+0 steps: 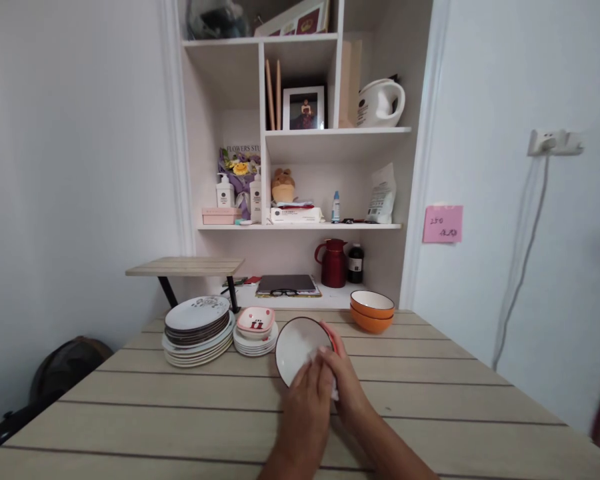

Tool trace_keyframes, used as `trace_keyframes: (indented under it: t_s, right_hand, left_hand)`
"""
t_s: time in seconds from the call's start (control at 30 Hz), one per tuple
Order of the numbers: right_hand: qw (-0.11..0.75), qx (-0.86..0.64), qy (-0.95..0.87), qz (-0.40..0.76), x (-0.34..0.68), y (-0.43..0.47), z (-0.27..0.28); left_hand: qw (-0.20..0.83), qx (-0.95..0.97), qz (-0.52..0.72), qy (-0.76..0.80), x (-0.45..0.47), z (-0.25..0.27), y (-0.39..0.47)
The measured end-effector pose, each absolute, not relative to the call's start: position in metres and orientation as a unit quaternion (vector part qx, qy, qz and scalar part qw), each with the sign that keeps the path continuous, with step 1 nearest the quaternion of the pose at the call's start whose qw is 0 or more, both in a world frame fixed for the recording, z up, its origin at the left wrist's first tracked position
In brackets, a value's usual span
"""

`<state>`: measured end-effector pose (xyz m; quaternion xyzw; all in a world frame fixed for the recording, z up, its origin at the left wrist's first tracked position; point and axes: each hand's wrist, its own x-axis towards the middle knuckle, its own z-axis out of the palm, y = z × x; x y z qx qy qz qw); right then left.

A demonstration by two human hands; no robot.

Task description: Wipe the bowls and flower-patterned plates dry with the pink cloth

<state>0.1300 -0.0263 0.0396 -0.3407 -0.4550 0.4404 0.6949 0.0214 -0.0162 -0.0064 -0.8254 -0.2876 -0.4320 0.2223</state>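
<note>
Bowl tilted, gripped by right hand, cloth held against it by left hand; could slip under uneven pressure, or knock nearby small plates.

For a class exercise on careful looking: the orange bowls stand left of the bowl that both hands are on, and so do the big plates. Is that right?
No: the orange bowls stand right of the bowl that the left hand and right hand are on, as the head view shows. The big plates do stand left of it.
</note>
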Motion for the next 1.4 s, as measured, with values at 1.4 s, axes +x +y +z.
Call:
trace_keyframes:
  t_s: [1.4]
  right_hand:
    - [0.541,-0.419,-0.525,0.506,0.207,-0.044,0.061]
  left_hand:
    - [0.277,-0.85,-0.407,-0.189,0.025,-0.002,-0.011]
